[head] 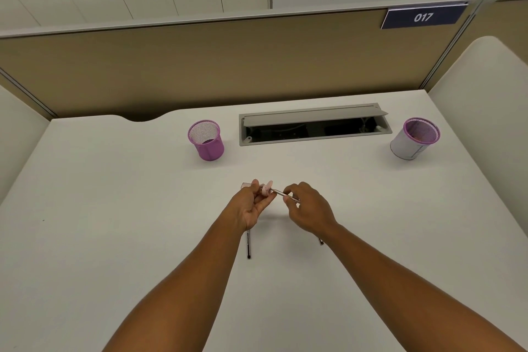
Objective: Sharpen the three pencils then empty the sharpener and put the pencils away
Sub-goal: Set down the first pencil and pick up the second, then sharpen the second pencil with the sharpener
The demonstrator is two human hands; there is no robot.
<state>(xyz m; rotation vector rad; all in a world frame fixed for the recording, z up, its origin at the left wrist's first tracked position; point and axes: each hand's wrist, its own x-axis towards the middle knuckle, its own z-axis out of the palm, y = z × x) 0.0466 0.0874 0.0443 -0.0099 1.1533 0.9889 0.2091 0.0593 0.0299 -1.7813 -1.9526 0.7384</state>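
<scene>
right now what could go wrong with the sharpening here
The left hand pinches the small pink sharpener above the desk, so it may slip as the right hand works the pencil. A loose pencil under the left wrist could get knocked and roll.

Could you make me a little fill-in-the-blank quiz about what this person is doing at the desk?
1. The left hand holds a pink ____.
2. The right hand pushes a ____ into the sharpener.
3. Both mesh cups, one on the left and one on the right, are coloured ____.
4. The blue sign on the divider reads ____.

Missing words: sharpener; pencil; purple; 017
</scene>
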